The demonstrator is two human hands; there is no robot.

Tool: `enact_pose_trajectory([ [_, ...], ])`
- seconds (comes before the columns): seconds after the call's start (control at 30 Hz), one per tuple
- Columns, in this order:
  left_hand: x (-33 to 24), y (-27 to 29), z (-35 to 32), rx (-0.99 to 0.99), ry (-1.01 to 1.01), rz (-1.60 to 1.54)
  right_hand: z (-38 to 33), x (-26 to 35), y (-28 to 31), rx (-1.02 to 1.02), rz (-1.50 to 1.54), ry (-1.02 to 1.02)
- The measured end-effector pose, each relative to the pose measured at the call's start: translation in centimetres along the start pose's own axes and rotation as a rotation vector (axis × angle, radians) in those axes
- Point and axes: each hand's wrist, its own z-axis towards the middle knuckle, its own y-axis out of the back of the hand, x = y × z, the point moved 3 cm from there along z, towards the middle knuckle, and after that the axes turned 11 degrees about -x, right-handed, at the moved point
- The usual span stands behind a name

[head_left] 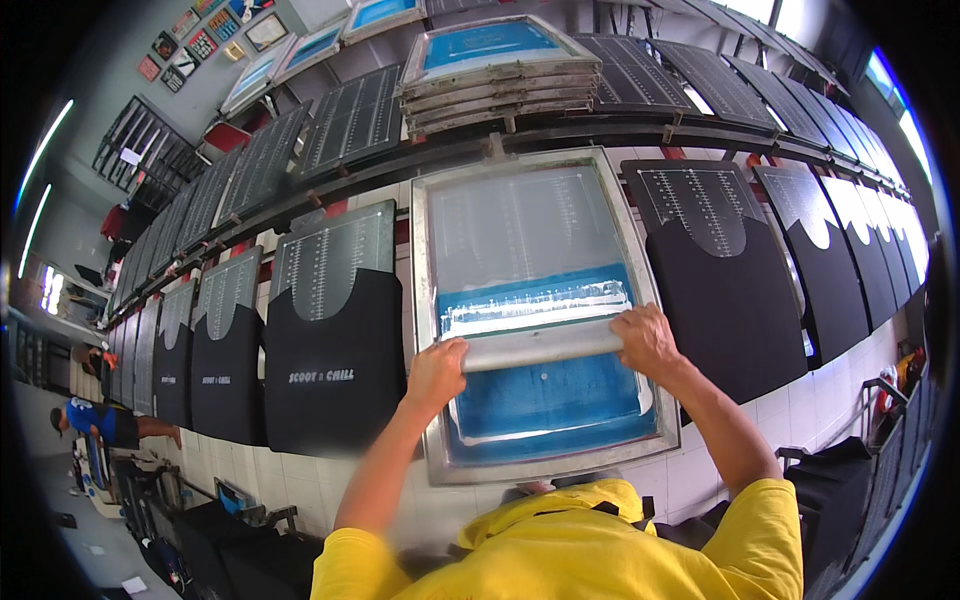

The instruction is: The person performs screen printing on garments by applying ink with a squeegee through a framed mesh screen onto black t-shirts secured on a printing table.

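A screen-printing frame (424,270) with a pale metal rim lies in front of me. Its upper part is greyish see-through mesh, its lower part blue (545,408). Across the blue area rests a wide squeegee (540,347), gripped from both ends. My left hand (437,374) is wrapped around its left end, and my right hand (647,340) closes on the right end. Just beyond the blade lies a streaky band of white ink (540,307). More white marks the blue area's lower edge. What lies under the screen is mostly hidden.
Left of the screen, a black shirt (335,370) with a small white print is stretched on a ruled board; a plain black shirt (728,310) is at right. More boards run both ways. Stacked screens (500,95) stand behind the rail. A person in blue (90,418) is far left.
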Motion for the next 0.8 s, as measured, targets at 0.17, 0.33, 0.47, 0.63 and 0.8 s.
enact_pose_trajectory([
  [0.17, 0.1, 0.5, 1.6, 0.042, 0.037, 0.011, 0.8, -0.6, -0.3, 0.006, 0.001, -0.04],
  [0.33, -2.6, 2.4, -2.3, 0.065, 0.07, 0.045, -2.9, 1.8, 1.9, 0.012, 0.0, -0.031],
  [0.47, -6.5, 3.5, -9.7, 0.052, 0.096, 0.022, -9.4, 5.6, 4.1, 0.0, 0.04, -0.04],
  [0.63, -8.1, 2.0, -14.2, -0.035, 0.006, 0.035, -13.2, 7.5, 4.2, -0.002, 0.063, -0.046],
  [0.8, -6.6, 1.1, -11.5, -0.049, 0.002, 0.04, -11.7, 5.6, 1.7, -0.032, 0.001, -0.002],
])
